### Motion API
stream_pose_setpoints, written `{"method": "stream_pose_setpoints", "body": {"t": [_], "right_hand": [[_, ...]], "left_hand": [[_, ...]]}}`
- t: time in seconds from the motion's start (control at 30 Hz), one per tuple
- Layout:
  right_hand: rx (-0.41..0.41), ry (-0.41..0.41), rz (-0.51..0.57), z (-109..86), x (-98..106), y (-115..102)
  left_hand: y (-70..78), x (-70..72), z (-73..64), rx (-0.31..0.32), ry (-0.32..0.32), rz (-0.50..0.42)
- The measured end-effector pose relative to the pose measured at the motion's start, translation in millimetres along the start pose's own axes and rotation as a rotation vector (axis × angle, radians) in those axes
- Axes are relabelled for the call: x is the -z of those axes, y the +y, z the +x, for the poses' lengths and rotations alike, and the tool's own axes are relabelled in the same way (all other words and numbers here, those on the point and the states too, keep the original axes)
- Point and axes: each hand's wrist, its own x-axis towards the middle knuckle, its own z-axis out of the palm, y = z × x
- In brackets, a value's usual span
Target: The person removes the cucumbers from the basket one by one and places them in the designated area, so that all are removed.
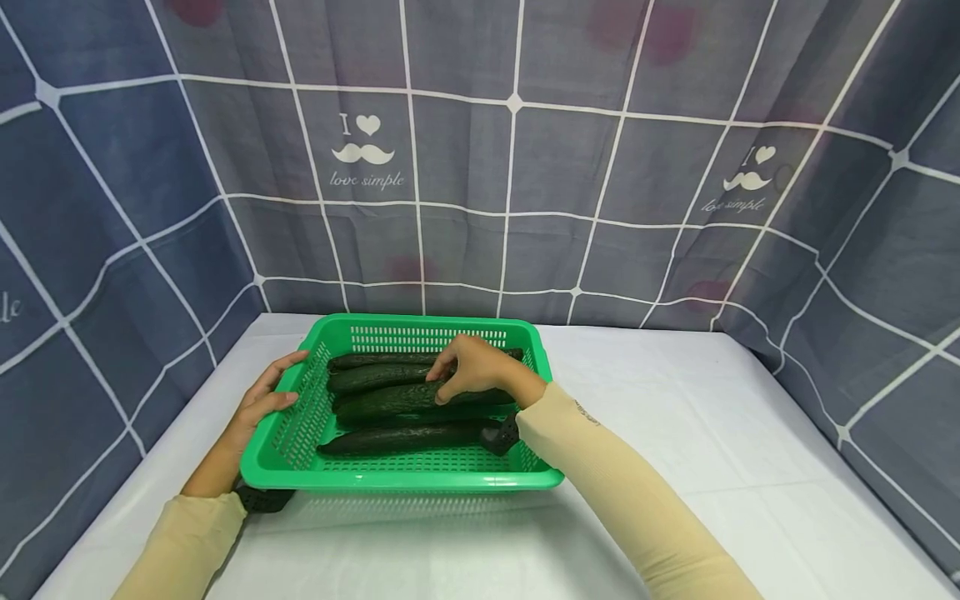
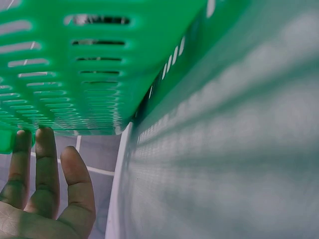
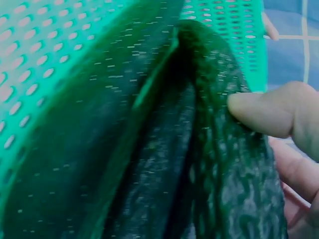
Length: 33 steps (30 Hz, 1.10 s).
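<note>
A green plastic basket (image 1: 360,481) holds several long dark green cucumbers (image 1: 405,437), lying side by side. My left hand (image 1: 258,407) holds the basket's left rim in the head view, thumb and a fingertip over its edge. From below, the left wrist view shows more fingers (image 2: 46,169) against the perforated outer wall. Over the basket's middle, my right hand (image 1: 474,368) grips a bumpy-skinned cucumber (image 3: 234,164). Its thumb (image 3: 269,110) presses on the near side while the other fingers reach down the far side. Smoother cucumbers (image 3: 84,129) lie close beside it.
The basket stands on a white-covered table (image 1: 675,433). Grey-blue checked curtains (image 1: 465,158) hang behind it and on both sides. Black wrist straps (image 1: 264,498) show at the cuffs, the right one over the front cucumber.
</note>
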Motion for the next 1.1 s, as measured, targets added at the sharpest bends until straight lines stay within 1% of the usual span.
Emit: {"method": "stream_pose_setpoints", "body": {"t": [0.13,0.3,0.5,0.67,0.73,0.9,1.0,1.1], "right_hand": [[0.011,0.003,0.039,-3.4,5.6,-0.6],[0.021,0.033,0.095,-9.0,12.3,-2.9],[0.037,0.084,0.118,-14.6,19.5,-3.7],[0.044,0.109,0.116,-23.5,25.7,-10.6],[0.036,0.121,0.098,-28.4,28.9,-15.4],[0.007,0.146,0.078,-39.7,35.1,-19.3],[-0.004,0.157,0.098,-46.8,37.0,-16.7],[-0.016,0.175,0.116,-54.3,38.9,-13.9]], "left_hand": [[0.8,-1.2,-1.0,0.022,0.011,-0.013],[1.5,-3.0,-1.4,0.021,0.018,-0.027],[2.1,-3.9,-0.8,0.018,0.015,-0.054],[1.1,-2.1,-0.3,0.016,0.009,-0.026],[0.4,-0.9,-0.3,0.016,0.007,-0.007],[-0.3,0.0,-0.3,0.008,0.003,-0.018],[-0.9,-0.2,0.0,-0.015,-0.002,-0.029],[-1.3,-0.3,-0.5,-0.025,-0.011,-0.030]]}}
